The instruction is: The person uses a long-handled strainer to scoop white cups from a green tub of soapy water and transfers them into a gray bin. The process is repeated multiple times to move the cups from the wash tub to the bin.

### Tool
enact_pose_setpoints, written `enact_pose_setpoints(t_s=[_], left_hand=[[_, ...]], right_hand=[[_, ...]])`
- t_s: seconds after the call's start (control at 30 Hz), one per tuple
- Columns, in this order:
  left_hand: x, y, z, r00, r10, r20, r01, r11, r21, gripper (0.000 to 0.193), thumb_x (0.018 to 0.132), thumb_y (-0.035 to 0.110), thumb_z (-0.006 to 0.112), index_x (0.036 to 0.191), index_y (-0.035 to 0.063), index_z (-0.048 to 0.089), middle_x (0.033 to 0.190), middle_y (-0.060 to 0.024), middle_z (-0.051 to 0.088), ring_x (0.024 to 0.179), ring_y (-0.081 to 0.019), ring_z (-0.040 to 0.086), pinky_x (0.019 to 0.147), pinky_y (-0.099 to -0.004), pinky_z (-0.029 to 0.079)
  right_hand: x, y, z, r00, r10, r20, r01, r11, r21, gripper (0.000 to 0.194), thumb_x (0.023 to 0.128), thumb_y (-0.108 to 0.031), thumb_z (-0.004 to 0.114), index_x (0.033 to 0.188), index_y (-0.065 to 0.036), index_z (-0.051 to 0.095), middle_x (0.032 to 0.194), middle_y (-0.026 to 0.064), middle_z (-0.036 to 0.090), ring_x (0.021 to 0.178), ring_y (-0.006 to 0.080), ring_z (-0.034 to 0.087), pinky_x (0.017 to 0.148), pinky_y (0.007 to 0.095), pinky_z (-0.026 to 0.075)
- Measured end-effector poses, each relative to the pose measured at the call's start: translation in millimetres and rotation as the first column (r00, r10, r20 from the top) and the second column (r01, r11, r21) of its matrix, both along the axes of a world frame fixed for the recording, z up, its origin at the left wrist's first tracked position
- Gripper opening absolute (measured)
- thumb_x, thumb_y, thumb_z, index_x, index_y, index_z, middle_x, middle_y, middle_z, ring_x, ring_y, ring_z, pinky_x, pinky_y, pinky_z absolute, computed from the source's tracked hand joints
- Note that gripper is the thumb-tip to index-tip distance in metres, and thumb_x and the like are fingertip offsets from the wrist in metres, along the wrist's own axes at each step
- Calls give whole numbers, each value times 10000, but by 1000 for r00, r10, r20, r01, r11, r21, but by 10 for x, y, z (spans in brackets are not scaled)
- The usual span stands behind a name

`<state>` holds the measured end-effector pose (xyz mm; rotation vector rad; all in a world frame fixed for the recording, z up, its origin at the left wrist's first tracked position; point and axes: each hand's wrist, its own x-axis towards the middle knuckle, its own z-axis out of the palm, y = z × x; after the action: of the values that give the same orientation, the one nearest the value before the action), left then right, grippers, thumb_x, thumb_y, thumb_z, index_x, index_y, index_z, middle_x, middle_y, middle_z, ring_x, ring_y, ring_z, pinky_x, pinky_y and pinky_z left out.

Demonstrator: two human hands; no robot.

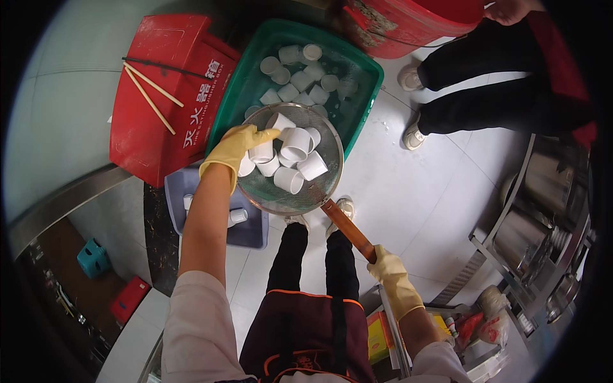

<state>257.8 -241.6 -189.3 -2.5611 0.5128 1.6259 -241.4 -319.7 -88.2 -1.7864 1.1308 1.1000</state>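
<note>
My right hand [393, 278], in a pale yellow rubber glove, grips the wooden handle [349, 230] of a large round wire-mesh strainer [316, 191]. Several white cups [295, 144] lie tumbled inside the mesh. At the strainer's left side is my left hand [239, 146], gloved alike, with a finger reaching over the cups; its palm side is hidden, so whether it grips a cup does not show. The strainer overlaps the near part of a green plastic tub [371, 91], where more white cups [301, 80] sit in water.
A red fire extinguisher box [163, 95] with two chopsticks on it stands left of the tub. A grey-blue tray [254, 237] holds white cups [237, 217]. At the upper right, another person's hand [512, 10] is by a red bucket [412, 36]. Metal pots [519, 239] fill a right-hand rack.
</note>
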Motion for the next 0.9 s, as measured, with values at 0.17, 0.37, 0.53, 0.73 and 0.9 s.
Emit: enact_pose_setpoints(t_s=[0.17, 0.37, 0.53, 0.73, 0.9], left_hand=[[-120, -268, -72, 956, -183, 231, 166, 982, 93, 653, 967, 613, 537, 1317, 85, 697, 1261, -206, 711, 1185, -369, 677, 991, -431, 524], [-226, -367, -198, 773, -361, 522, 458, 887, -65, 511, 941, 558, 578, 998, 97, 792, 1099, -125, 771, 1094, -301, 707, 964, -443, 523], [-409, -448, -514, 763, -210, 611, 369, 918, -146, 554, 945, 573, 539, 1101, 106, 793, 1118, -143, 764, 1162, -323, 674, 1015, -441, 498], [-214, -195, -642, 800, 541, 259, -389, 797, -462, 647, 979, 637, 575, 1086, 29, 769, 1104, -176, 777, 934, -392, 720, 856, -426, 558], [-51, 7, -624, 571, 766, -295, -675, 233, -700, 527, 1030, 469, 648, 1102, -45, 738, 944, -91, 727, 852, -162, 610, 798, -333, 519]], right_hand=[[-11, 16, -20, 1000, -7, 29, 6, 1000, 5, 388, 848, -184, 669, 1207, -64, 581, 1084, 240, 715, 1062, 452, 667, 926, 497, 538], [5, 21, -18, 1000, -2, 23, 2, 1000, 5, 374, 848, -182, 671, 1193, -63, 589, 1081, 239, 716, 1062, 450, 667, 930, 496, 537], [37, 31, 8, 1000, -21, 12, 21, 1000, 16, 373, 854, -178, 673, 1198, -61, 586, 1102, 234, 714, 1071, 450, 664, 933, 496, 536], [25, 54, -6, 999, -35, -13, 35, 999, 18, 444, 847, -207, 701, 1255, -77, 583, 1087, 237, 718, 1072, 437, 673, 925, 489, 539], [7, 100, -59, 1000, -1, -5, 1, 1000, 19, 447, 850, -213, 701, 1255, -69, 578, 1090, 236, 718, 1072, 440, 673, 924, 489, 540]])
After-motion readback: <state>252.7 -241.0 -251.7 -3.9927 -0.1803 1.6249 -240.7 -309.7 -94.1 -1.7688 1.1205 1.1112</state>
